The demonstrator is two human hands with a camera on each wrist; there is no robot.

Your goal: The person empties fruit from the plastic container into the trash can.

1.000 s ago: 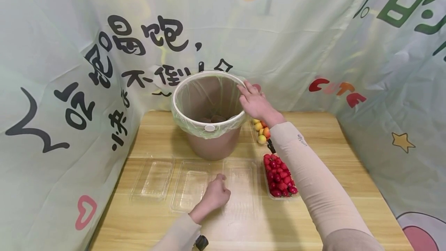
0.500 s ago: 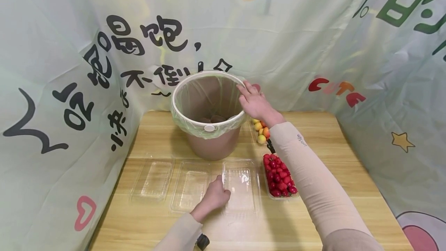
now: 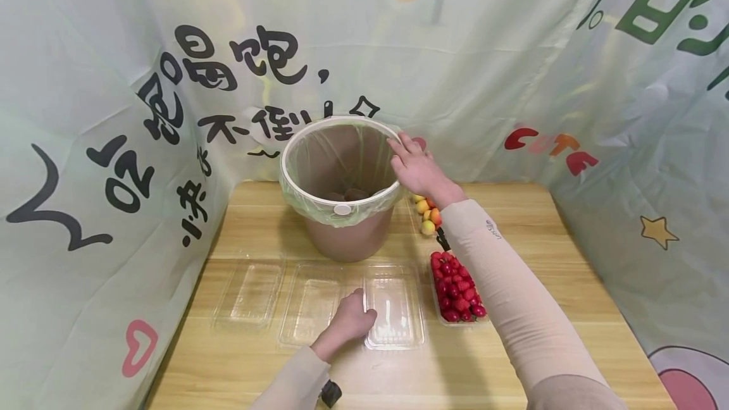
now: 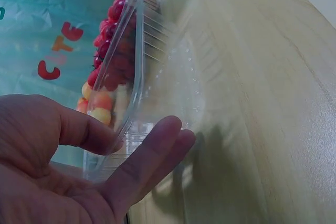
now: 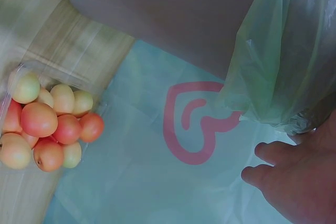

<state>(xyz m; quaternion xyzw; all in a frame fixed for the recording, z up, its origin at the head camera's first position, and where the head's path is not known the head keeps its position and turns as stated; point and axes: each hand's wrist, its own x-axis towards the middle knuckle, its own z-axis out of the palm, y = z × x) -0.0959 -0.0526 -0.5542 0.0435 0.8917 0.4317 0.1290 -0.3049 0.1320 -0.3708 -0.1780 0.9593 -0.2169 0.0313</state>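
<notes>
My left hand (image 3: 352, 320) pinches the rim of a clear plastic box (image 3: 395, 312) between thumb and fingers. In the left wrist view, the thumb (image 4: 92, 136) lies against the near side of that box (image 4: 137, 61), which stands over the wooden table. Whether its base touches the table cannot be told. My right hand (image 3: 418, 169) grips the rim of a brown trash bin (image 3: 347, 239) lined with a thin green bag. Up close, two fingertips (image 5: 265, 163) hang free below the folded bag (image 5: 262, 72). A few dark brown items (image 3: 355, 193) lie inside the bin.
Two more clear boxes (image 3: 312, 305) (image 3: 250, 290) lie to the left. A box of red fruit (image 3: 458, 290) stands to the right. Behind it, partly hidden by the right arm, sit yellow-orange fruits (image 5: 39, 120). Printed cloth (image 3: 455, 81) surrounds the table (image 3: 564, 252).
The clear box in the left hand has shifted slightly, its reflections moving and its near edge now showing more plainly. The right hand and the bin stay put.
</notes>
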